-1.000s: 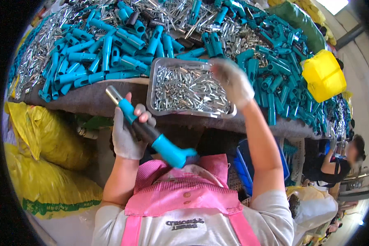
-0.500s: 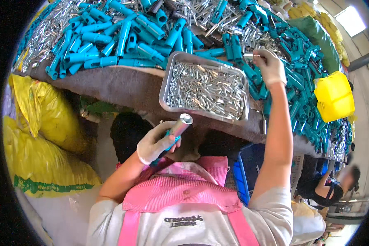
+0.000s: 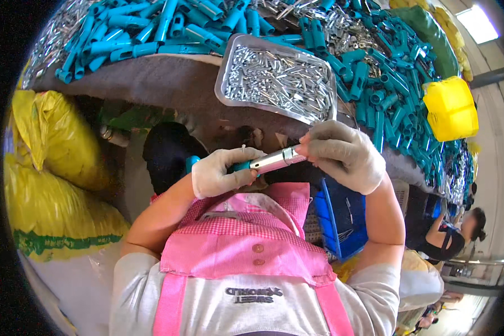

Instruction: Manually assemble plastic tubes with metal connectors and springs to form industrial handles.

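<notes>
My left hand (image 3: 219, 172), in a pale glove, is closed around the teal end of a handle with a shiny metal tube (image 3: 271, 161). The tube lies nearly level in front of my chest, its bare metal end to the right. At that end, the fingertips of my gloved right hand (image 3: 348, 155) are pinched together. A short metal piece (image 3: 291, 154) shows at the tube's tip, against the right fingers, which partly hide it. Beyond the hands sits a clear plastic tray (image 3: 221, 89) full of small metal pins (image 3: 285, 78).
Teal tubular parts (image 3: 375, 84) and loose metal pieces are heaped across the cloth-covered bench (image 3: 134, 75). A yellow jug (image 3: 451, 109) stands at the right. Yellow sacks (image 3: 61, 190) lie at the left. A blue crate (image 3: 333, 224) is below my right forearm. Another person (image 3: 451, 238) sits farther right.
My right hand has come back from the heap of parts to the tube's end. My left hand has turned the tube from tilted upward to nearly level. The view has shifted a little.
</notes>
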Demonstrator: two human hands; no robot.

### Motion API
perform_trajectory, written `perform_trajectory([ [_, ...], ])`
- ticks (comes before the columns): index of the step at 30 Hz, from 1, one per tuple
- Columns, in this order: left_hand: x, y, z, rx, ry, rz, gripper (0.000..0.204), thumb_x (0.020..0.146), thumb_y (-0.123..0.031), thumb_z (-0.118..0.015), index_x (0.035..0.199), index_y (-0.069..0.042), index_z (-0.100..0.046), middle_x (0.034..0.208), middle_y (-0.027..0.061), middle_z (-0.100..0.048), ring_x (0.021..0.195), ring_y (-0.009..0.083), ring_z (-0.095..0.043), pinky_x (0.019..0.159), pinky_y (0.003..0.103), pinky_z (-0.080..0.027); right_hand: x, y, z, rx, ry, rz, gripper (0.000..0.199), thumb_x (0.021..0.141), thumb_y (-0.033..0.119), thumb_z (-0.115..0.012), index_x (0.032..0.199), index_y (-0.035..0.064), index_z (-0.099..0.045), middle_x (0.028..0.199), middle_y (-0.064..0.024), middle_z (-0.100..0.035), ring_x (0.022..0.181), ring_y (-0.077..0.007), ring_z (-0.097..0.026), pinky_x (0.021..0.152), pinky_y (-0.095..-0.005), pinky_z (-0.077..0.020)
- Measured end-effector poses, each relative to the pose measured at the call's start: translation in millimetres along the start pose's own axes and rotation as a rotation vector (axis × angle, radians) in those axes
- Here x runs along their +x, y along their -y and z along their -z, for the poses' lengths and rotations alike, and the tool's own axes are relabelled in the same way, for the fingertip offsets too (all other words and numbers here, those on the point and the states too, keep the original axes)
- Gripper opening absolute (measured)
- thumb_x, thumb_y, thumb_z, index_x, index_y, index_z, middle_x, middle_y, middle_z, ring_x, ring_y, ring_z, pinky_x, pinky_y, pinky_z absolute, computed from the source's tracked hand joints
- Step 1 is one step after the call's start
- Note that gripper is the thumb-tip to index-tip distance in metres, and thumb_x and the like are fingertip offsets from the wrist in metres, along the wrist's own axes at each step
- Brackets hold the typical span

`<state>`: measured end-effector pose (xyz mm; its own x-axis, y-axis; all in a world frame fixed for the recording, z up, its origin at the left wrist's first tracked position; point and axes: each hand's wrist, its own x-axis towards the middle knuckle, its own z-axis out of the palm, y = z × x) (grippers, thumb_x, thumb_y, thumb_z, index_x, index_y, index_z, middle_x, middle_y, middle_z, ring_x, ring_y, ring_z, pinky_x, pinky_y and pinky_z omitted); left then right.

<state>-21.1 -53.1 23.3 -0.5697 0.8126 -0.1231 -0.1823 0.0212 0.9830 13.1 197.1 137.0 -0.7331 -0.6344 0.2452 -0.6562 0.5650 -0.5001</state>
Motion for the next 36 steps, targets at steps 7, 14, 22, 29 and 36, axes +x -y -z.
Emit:
perform_trajectory([
  [7,-13,-8,0,0.139,-0.025,0.012,0.034,0.085,-0.016,-0.060,0.115,0.000,-0.057,0.090,0.0069,-0.064,0.083,0.0106,-0.058,0.076,0.026,-0.046,-6,0,-17,0.097,0.042,-0.055,0.032,0.071,-0.002,-0.069,0.102,0.0040,-0.062,0.097,-0.0118,-0.060,0.083,-0.0263,-0.062,0.072,-0.0335,-0.0500],
  [14,-12,1,-4,0.699,-0.312,-0.436,0.032,0.074,-0.021,-0.067,0.102,-0.006,-0.061,0.083,0.0152,-0.064,0.074,0.0333,-0.062,0.064,0.037,-0.051,-10,16,-33,-0.032,0.105,-0.589,0.021,0.080,0.001,-0.063,0.100,-0.0003,-0.059,0.088,-0.0121,-0.058,0.075,-0.0204,-0.060,0.064,-0.0308,-0.0468],
  [22,-13,6,1,0.931,-0.353,-0.497,0.034,0.072,-0.020,-0.067,0.102,-0.006,-0.062,0.078,0.0130,-0.062,0.069,0.0296,-0.062,0.061,0.037,-0.051,-12,18,-48,0.369,0.066,-0.836,0.027,0.085,0.005,-0.060,0.110,-0.0008,-0.051,0.081,-0.0052,-0.059,0.076,-0.0124,-0.059,0.067,-0.0255,-0.0483],
  [29,-17,8,2,1.012,-0.376,-0.499,0.035,0.070,-0.021,-0.067,0.102,-0.007,-0.062,0.071,0.0114,-0.059,0.063,0.0285,-0.060,0.057,0.039,-0.049,-22,2,-75,0.156,-0.080,-0.408,0.027,0.086,0.006,-0.059,0.111,-0.0005,-0.055,0.093,-0.0098,-0.058,0.070,-0.0134,-0.060,0.066,-0.0277,-0.0506],
  [36,-21,11,18,1.079,-0.383,-0.481,0.038,0.068,-0.023,-0.068,0.104,-0.010,-0.063,0.069,0.0088,-0.056,0.061,0.0272,-0.058,0.055,0.039,-0.048,-19,6,-86,0.184,-0.101,-0.379,0.037,0.088,0.005,-0.055,0.123,-0.0009,-0.048,0.101,-0.0115,-0.056,0.070,-0.0135,-0.060,0.061,-0.0271,-0.0501],
])
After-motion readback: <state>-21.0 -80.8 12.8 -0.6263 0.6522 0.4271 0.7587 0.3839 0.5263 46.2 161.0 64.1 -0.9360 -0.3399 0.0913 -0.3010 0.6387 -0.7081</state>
